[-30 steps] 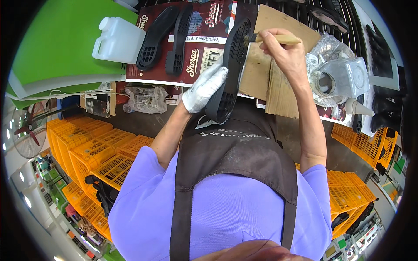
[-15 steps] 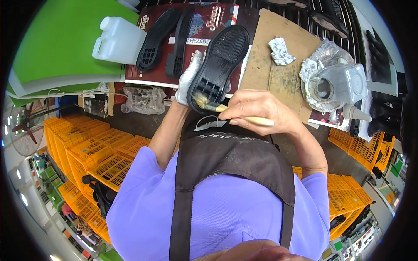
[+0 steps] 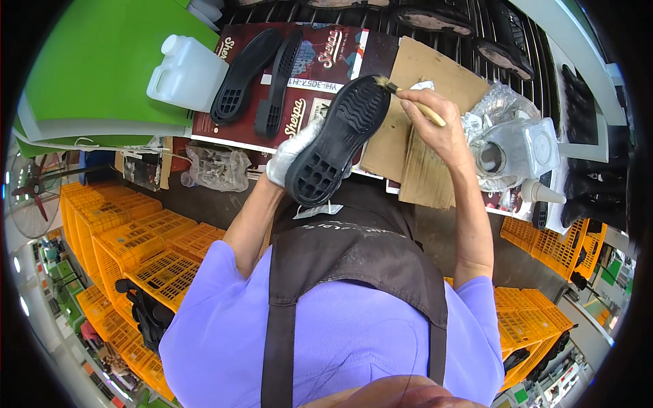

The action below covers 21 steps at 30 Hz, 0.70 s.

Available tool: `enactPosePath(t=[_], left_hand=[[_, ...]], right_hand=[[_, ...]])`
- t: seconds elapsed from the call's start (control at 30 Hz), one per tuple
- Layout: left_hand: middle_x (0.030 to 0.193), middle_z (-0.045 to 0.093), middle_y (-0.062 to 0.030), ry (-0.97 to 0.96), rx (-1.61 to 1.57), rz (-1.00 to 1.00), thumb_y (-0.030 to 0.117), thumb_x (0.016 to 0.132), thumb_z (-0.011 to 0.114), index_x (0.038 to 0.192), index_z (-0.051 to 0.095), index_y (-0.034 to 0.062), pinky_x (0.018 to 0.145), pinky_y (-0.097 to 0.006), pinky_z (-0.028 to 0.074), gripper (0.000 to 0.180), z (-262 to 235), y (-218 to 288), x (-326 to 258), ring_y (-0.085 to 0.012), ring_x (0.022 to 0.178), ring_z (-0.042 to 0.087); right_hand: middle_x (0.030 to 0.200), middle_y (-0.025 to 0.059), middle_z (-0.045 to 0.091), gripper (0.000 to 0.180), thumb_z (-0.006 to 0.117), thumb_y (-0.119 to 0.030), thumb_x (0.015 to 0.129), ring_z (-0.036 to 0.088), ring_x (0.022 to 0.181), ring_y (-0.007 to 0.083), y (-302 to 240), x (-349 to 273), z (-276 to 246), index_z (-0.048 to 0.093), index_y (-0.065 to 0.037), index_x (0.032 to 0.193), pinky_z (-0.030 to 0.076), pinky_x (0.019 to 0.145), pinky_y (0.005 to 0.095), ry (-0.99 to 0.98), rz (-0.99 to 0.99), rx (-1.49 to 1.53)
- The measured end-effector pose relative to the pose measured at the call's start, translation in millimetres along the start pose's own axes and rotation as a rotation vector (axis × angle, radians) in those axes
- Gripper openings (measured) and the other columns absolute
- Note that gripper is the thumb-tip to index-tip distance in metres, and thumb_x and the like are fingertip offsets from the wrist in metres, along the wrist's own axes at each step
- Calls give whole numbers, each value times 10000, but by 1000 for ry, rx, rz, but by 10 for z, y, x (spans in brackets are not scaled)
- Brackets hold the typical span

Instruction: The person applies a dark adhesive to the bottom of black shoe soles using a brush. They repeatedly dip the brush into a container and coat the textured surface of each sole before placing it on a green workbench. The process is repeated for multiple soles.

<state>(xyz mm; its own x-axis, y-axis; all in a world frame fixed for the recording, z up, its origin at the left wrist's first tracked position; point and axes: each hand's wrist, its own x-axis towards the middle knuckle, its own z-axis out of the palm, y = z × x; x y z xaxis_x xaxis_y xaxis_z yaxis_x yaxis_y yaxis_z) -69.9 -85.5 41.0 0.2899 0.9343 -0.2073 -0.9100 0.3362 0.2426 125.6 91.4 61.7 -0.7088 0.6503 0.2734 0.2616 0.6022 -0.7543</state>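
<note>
My left hand, in a white glove, is closed round the left edge of a black shoe sole. The sole is tilted, its grid of square hollows near me and its ribbed toe end away from me. My bare right hand grips the pale wooden handle of a paintbrush. Its bristles touch the rim of the toe end, at the upper right. Two more black soles, one wide and one seen edge-on, lie on dark red printed cardboard to the left.
A white plastic jug stands at the left by a green surface. To the right are brown cardboard, a clear container on plastic wrap and a white nozzle bottle. Black shoes sit on a rack; orange crates stand behind me.
The brush has moved from the sole's near gridded end to its far toe rim, along with my right hand. The sole sits slightly lower in view, and the brown cardboard now appears bent at its near edge.
</note>
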Motion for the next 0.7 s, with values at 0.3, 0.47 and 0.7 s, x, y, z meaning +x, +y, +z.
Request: enactPosePath(t=[0.3,0.47,0.7], left_hand=[[1137,563,-101,52,200,60,333,973,323,1257,437,42,799,-300,503,422,-110,-16,38,-170,930,594],[1152,557,-112,23,230,137,358,971,310,1280,414,57,834,-326,492,444,-78,-44,89,-192,979,583],[1178,540,-156,34,325,170,341,977,234,1295,386,3,911,-377,450,488,12,71,137,-251,1011,576]], right_hand=[[737,61,627,217,573,-168,868,584,700,95,-334,-43,-105,652,24,931,464,637,219,-84,316,620],[837,88,662,159,592,-131,838,617,740,144,-454,-155,88,659,-20,930,481,662,272,-114,-60,313],[771,108,634,164,604,-79,814,620,717,162,-424,-399,-264,635,47,914,487,626,259,7,143,795]])
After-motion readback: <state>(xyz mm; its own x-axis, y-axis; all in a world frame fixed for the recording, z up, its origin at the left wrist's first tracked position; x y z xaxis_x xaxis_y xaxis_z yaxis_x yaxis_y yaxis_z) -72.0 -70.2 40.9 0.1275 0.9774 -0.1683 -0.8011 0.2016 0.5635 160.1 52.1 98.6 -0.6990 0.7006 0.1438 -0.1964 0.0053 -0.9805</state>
